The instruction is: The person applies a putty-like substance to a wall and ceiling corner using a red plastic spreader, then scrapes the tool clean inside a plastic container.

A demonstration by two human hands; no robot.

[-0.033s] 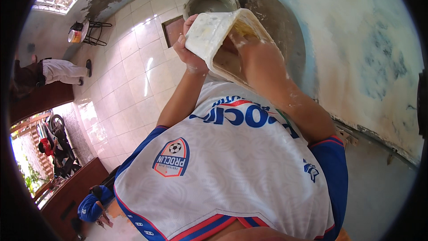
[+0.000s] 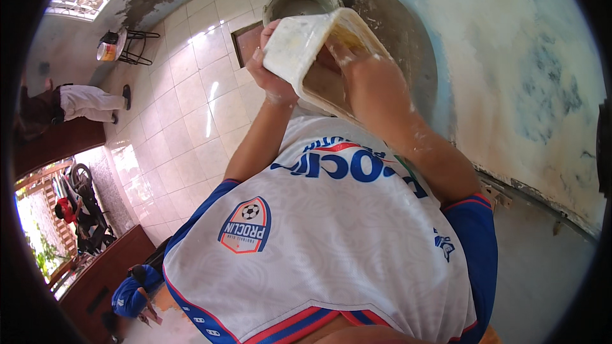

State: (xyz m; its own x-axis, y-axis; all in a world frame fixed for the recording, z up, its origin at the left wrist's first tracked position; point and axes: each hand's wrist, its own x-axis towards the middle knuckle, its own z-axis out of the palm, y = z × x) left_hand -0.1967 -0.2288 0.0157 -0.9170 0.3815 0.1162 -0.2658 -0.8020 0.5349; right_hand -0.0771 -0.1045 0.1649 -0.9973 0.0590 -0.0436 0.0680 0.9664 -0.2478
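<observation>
My left hand (image 2: 271, 76) grips a white rectangular plastic tub (image 2: 292, 48) by its outer side and base, thumb and fingers showing along its left edge. The tub is tilted with its open mouth toward the right, and pale smears coat its walls. My right hand (image 2: 377, 84) reaches inside the tub with bent fingers. White residue marks its knuckles and wrist. Its fingertips, and anything between them, are hidden inside. Yellowish stains show on the tub's inner wall near the fingers.
Beyond the tub stands a grey, stained bucket (image 2: 303, 0) beside a large dark round board (image 2: 408, 38). A patchy wall (image 2: 529, 83) rises close on the right. At far left are a person in light trousers (image 2: 92, 100), a small stool (image 2: 131, 46) and another person in blue (image 2: 134, 293).
The tub's far rim has tipped slightly up and left, and my right hand has shifted a little inside it. Little else differs.
</observation>
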